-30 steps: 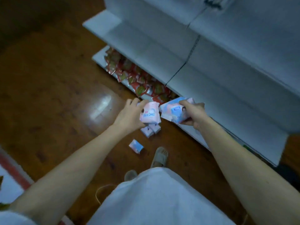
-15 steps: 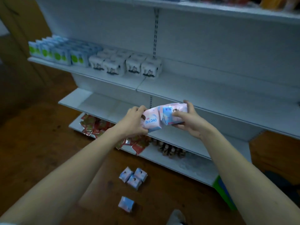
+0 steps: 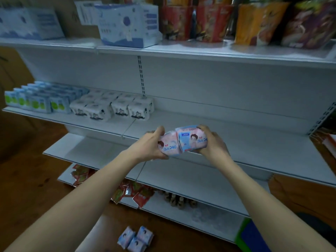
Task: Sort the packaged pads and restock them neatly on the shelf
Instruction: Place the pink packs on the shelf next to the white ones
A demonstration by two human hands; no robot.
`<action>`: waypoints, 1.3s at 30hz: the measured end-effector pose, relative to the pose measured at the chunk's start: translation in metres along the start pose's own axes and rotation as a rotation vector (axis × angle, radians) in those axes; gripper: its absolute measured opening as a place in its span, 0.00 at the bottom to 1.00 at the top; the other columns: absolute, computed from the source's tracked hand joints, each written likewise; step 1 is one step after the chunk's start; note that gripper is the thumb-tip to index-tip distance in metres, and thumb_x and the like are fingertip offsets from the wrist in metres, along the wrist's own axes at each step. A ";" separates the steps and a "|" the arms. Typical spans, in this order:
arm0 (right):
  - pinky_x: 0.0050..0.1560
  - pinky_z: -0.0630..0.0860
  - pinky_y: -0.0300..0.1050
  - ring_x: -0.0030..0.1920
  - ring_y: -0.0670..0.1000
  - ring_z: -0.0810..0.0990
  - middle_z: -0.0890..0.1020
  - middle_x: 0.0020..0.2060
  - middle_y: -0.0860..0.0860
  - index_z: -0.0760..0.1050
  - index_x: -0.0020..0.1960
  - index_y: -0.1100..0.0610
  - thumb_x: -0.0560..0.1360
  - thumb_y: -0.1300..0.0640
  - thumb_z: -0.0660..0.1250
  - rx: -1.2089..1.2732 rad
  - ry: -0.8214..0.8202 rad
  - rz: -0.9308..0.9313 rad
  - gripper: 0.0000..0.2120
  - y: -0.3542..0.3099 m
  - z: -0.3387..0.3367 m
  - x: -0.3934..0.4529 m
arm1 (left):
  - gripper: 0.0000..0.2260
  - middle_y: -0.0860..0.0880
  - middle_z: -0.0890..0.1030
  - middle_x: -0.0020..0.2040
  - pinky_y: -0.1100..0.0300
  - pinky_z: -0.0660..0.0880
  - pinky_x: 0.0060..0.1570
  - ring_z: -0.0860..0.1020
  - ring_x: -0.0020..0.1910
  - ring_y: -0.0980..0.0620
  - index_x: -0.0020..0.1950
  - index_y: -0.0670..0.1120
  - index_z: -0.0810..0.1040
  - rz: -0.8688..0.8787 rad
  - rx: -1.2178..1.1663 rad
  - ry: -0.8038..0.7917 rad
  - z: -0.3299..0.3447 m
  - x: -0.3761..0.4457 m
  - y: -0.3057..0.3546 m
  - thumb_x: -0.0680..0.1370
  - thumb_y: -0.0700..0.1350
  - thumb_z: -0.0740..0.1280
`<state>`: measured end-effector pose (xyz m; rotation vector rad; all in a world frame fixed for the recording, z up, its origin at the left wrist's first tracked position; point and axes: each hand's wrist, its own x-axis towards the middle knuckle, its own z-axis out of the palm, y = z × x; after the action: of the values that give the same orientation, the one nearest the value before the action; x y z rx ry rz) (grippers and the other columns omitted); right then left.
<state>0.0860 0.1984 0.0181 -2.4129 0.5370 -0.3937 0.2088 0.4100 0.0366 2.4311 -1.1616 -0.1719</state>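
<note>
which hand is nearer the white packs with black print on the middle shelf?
Left. The left hand grips a pink pad pack just below and right of the white packs; the right hand, gripping the other pad pack, is farther right.

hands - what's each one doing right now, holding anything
Left hand: closed around the pink pad pack.
Right hand: closed around the blue and pink pad pack, pressed side by side against the other pack.

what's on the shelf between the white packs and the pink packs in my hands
Nothing: in the head view, the shelf is bare from the white packs to the pink packs.
</note>
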 end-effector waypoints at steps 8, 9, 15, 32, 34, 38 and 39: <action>0.54 0.72 0.42 0.52 0.54 0.78 0.67 0.56 0.50 0.73 0.63 0.49 0.60 0.55 0.82 0.023 0.012 -0.032 0.34 0.027 -0.005 0.055 | 0.27 0.49 0.71 0.50 0.59 0.64 0.38 0.67 0.49 0.47 0.58 0.48 0.63 -0.013 0.036 0.006 0.015 0.054 -0.012 0.65 0.46 0.74; 0.53 0.71 0.41 0.53 0.54 0.78 0.66 0.58 0.50 0.73 0.63 0.49 0.60 0.54 0.82 -0.004 0.011 -0.025 0.34 0.028 -0.003 0.063 | 0.30 0.47 0.72 0.54 0.57 0.66 0.43 0.67 0.53 0.46 0.62 0.46 0.64 -0.013 0.057 0.017 0.017 0.062 -0.019 0.65 0.45 0.74; 0.50 0.76 0.47 0.50 0.52 0.80 0.72 0.56 0.47 0.73 0.59 0.50 0.59 0.41 0.81 -0.146 -0.019 0.068 0.33 0.046 -0.004 0.129 | 0.42 0.43 0.68 0.69 0.50 0.66 0.65 0.64 0.68 0.41 0.76 0.44 0.60 0.019 0.166 0.069 0.016 0.135 -0.059 0.66 0.45 0.77; 0.47 0.67 0.42 0.52 0.54 0.77 0.73 0.55 0.51 0.68 0.58 0.45 0.61 0.50 0.81 -0.133 -0.135 0.162 0.31 0.084 0.005 0.238 | 0.22 0.48 0.74 0.54 0.60 0.67 0.39 0.72 0.49 0.50 0.55 0.50 0.70 0.129 -0.087 -0.445 0.026 0.300 -0.112 0.68 0.44 0.78; 0.47 0.70 0.43 0.50 0.54 0.77 0.73 0.55 0.51 0.67 0.57 0.46 0.62 0.51 0.81 -0.146 -0.165 0.140 0.31 0.086 0.003 0.236 | 0.24 0.49 0.74 0.52 0.57 0.69 0.41 0.73 0.48 0.48 0.50 0.55 0.67 0.130 -0.049 -0.562 0.028 0.305 -0.110 0.66 0.47 0.80; 0.42 0.70 0.43 0.48 0.51 0.76 0.74 0.53 0.48 0.66 0.58 0.50 0.62 0.53 0.81 -0.150 -0.207 0.075 0.32 0.090 0.007 0.229 | 0.40 0.48 0.71 0.58 0.56 0.71 0.53 0.71 0.57 0.48 0.69 0.46 0.64 0.188 0.026 -0.466 0.037 0.301 -0.103 0.63 0.47 0.82; 0.42 0.70 0.43 0.48 0.50 0.76 0.74 0.53 0.48 0.66 0.58 0.50 0.62 0.53 0.81 -0.134 -0.204 0.073 0.32 0.092 0.009 0.228 | 0.42 0.46 0.71 0.60 0.55 0.70 0.56 0.70 0.58 0.47 0.71 0.44 0.65 0.224 0.071 -0.387 0.040 0.300 -0.103 0.62 0.48 0.82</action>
<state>0.2631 0.0307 -0.0140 -2.5156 0.5734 -0.0809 0.4626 0.2243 -0.0219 2.3687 -1.6196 -0.5588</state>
